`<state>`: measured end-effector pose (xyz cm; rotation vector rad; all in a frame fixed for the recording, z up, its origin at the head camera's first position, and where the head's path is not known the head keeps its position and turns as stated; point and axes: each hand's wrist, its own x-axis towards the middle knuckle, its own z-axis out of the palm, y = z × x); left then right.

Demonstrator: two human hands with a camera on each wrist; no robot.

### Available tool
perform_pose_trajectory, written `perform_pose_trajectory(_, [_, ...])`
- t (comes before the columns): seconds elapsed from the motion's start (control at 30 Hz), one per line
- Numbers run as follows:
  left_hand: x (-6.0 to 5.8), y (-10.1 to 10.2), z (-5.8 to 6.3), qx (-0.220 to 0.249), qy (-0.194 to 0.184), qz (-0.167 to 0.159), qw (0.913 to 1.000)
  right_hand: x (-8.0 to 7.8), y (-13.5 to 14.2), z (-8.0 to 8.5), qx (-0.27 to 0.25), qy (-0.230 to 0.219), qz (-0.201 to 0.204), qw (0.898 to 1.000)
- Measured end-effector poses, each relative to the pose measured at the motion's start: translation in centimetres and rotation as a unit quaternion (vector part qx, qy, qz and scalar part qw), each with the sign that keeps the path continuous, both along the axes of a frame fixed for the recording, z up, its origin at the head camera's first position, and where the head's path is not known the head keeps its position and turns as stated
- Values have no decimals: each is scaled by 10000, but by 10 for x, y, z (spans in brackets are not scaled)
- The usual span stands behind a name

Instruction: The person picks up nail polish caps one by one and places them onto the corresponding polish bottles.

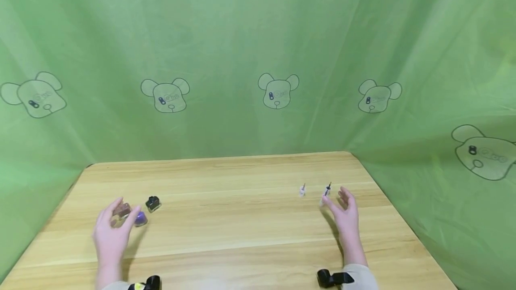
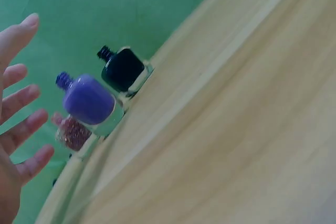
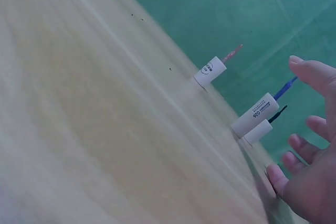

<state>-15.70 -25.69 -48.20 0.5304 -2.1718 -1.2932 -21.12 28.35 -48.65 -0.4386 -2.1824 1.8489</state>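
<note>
The person wore pale, whitish-grey sleeves: the right sleeve (image 1: 361, 278) ended at the wrist, and only a sliver of the left sleeve (image 1: 114, 286) showed. Each wrist carried a small black device. The right device (image 1: 335, 279) had a stubby, rounded barrel joined to a flatter, angular piece lying across the cuff. The left device (image 1: 152, 283) had a similar blunt barrel, with a bright yellow patch (image 1: 139, 286) beside it. The left grip (image 1: 110, 237) and the right grip (image 1: 348, 219) were bare.

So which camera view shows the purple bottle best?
The left wrist view: the purple bottle appears large and unobstructed there, its neck uncapped. The head view shows it only small, beside the left hand; the right wrist view doesn't show it.
</note>
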Motion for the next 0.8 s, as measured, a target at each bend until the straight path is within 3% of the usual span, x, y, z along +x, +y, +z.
perform_pose_trajectory(0.27, [0, -6, -10, 156, -191, -419, 9988, -2, 1, -5, -128, -159, 125, 9997])
perform_pose_trajectory(0.6, [1, -13, -15, 301, -1081, -748, 9909, -4, 2, -9, 461, -478, 565, 9962])
perform_pose_trajectory(0.8, [0, -16, -20, 96, -1210, -1005, 9875, -6, 3, -9, 696, -579, 707, 9934])
